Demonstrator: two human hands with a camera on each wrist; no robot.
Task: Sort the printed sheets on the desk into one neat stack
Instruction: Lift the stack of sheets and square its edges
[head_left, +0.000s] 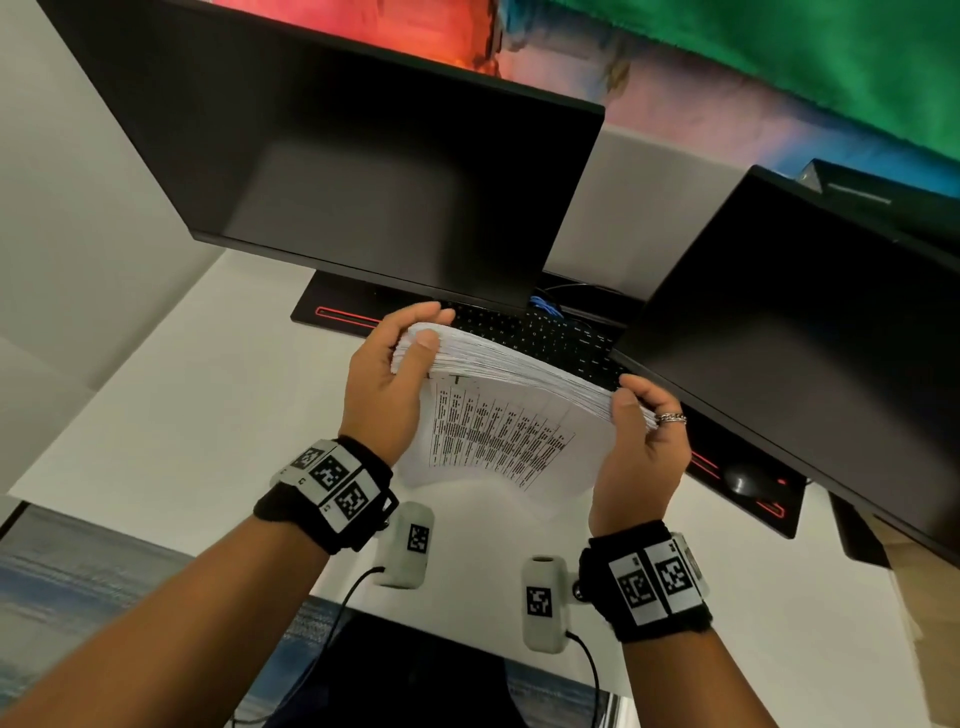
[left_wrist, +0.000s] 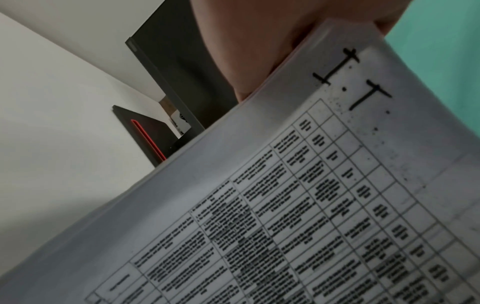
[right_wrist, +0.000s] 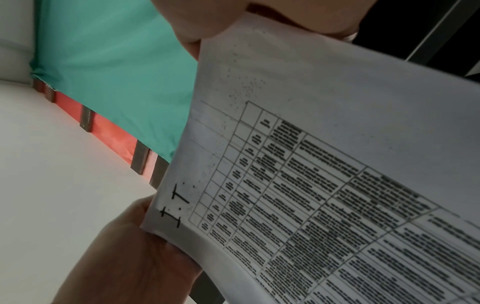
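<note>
Currently | item: stack of printed sheets (head_left: 498, 415), held above desk (head_left: 171, 415), near keyboard (head_left: 545, 332) | my left hand (head_left: 387, 384) grasps left end, my right hand (head_left: 641, 441) grasps right end | risk: bowed, fanned sheets could slip if either grasp loosens.

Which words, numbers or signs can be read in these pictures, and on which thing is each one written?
"I.T": hand-drawn in black marker at a corner of the front sheet, above the table.
Printed table on that sheet: too blurred to read.
Keyboard keys: too small to read.
Square black-and-white code marks on the wristbands: patterns, not words.
Left hand and right hand grip the sheets.
</note>
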